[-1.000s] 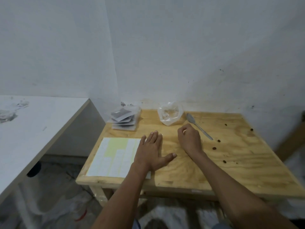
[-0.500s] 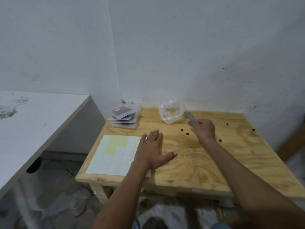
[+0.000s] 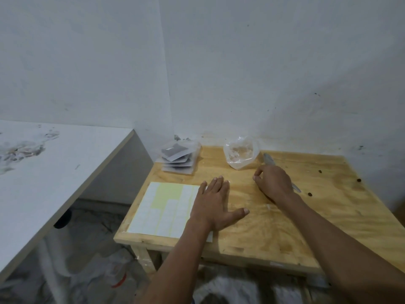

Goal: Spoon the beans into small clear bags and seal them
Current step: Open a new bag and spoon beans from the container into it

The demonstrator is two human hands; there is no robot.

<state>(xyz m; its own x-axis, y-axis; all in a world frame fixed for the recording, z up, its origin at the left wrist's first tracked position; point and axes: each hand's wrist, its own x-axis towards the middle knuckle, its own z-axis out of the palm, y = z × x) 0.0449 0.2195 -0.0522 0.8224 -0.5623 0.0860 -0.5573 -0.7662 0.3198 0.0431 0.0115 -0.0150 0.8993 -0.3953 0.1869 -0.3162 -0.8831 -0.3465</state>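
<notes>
Left hand (image 3: pixel 213 201) flat on grainy plywood table (image 3: pixel 328 216), fingers straight.

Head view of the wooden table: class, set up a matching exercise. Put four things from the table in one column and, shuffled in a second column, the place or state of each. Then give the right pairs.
Things:
1. left hand
2. clear bag
3. spoon
4. stack of small packets

Places or states:
A. far left corner of the table
B. partly hidden under the right hand
C. flat, fingers spread, at the sticker sheet edge
D. crumpled, by the wall, left of the spoon

Pairs: 1-C, 2-D, 3-B, 4-A
</notes>
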